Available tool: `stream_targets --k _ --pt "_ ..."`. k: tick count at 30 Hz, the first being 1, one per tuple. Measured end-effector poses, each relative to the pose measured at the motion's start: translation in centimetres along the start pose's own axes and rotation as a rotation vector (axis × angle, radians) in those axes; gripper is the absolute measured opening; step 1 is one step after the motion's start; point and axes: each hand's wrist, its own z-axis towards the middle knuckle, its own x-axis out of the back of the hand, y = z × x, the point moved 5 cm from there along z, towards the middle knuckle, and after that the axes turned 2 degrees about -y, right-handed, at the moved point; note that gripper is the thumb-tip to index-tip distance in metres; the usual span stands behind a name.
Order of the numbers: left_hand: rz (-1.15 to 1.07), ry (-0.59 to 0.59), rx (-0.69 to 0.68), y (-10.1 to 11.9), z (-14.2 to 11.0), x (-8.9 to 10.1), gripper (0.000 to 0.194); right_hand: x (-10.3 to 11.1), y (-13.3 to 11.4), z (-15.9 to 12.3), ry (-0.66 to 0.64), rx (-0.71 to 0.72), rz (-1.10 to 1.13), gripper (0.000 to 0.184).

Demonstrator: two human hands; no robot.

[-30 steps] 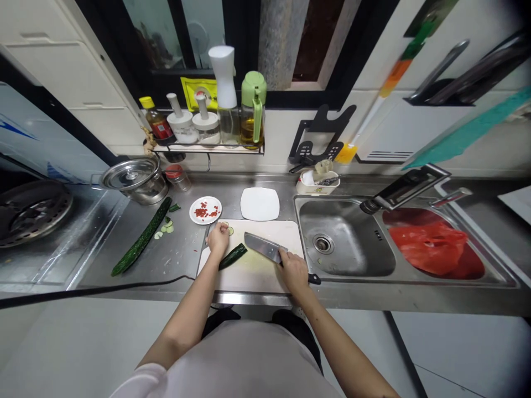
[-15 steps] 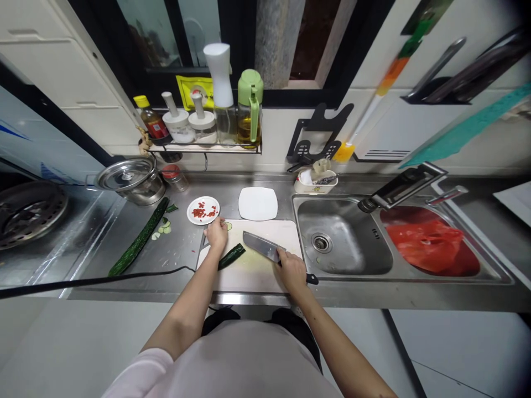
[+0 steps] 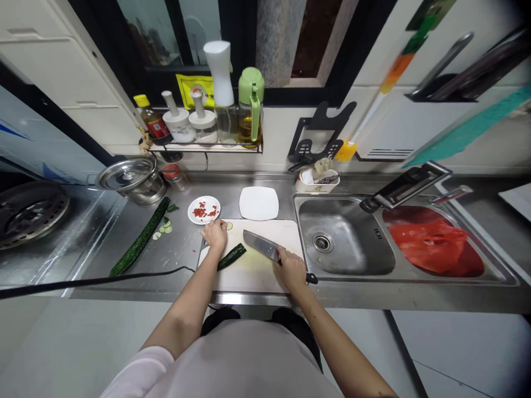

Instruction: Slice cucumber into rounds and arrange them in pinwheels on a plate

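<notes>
My right hand [image 3: 291, 269] is wrapped round the black handle of a kitchen knife [image 3: 260, 244], its broad blade lying low over the white cutting board [image 3: 257, 281] and pointing left. At the board's upper left corner is my left hand [image 3: 216, 235], fingers curled and bent down; whatever they pinch is hidden. A cut cucumber slice [image 3: 229, 226] lies just right of those fingertips. Between the left wrist and the blade rests a piece of cucumber [image 3: 232, 256], partly behind the forearm. Just beyond the left hand stands a small white plate [image 3: 194, 205] of chopped red bits.
A whole cucumber [image 3: 141, 237] and several pale slices [image 3: 166, 228] lie on the steel counter at left. A white square plate [image 3: 259, 203] sits behind the board. To the right is the sink [image 3: 352, 237], with a red plastic bag [image 3: 429, 246]. A black cable [image 3: 136, 275] crosses at left.
My left hand has shifted very slightly left at the board's corner, fingers still curled. The knife, my right hand and the cucumber piece stay practically where they were.
</notes>
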Motion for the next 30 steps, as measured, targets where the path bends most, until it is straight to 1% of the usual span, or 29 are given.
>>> stream_targets --k 4,8,14,20,23,25,28,30 --pt "-0.015 -0.003 -0.001 -0.4 -0.2 0.2 0.021 0.1 -0.1 0.1 0.001 -0.009 0.019 0.041" --pt "-0.005 -0.020 -0.044 -0.5 -0.8 0.2 0.022 0.1 0.0 0.3 -0.002 -0.023 0.035 0.040" --pt "0.044 -0.034 -0.085 -0.2 -1.2 0.3 0.022 0.0 0.0 0.5 0.000 -0.022 0.038 0.040" --pt "0.046 -0.037 -0.083 0.1 -1.3 0.5 0.022 0.0 0.0 0.5 -0.005 -0.028 0.044 0.039" --pt "0.001 -0.031 -0.055 0.0 -1.4 0.9 0.022 0.1 0.0 0.4 -0.004 -0.038 0.073 0.037" --pt "-0.049 -0.007 -0.006 -0.3 -1.7 1.3 0.022 0.1 0.1 0.3 -0.012 -0.052 0.103 0.034" --pt "-0.125 0.029 0.056 -1.1 -2.6 1.9 0.025 0.2 0.2 0.2 -0.032 -0.065 0.166 0.029" --pt "-0.159 0.038 0.059 -1.6 -3.4 2.3 0.025 0.3 0.2 0.2 -0.039 -0.071 0.201 0.027"
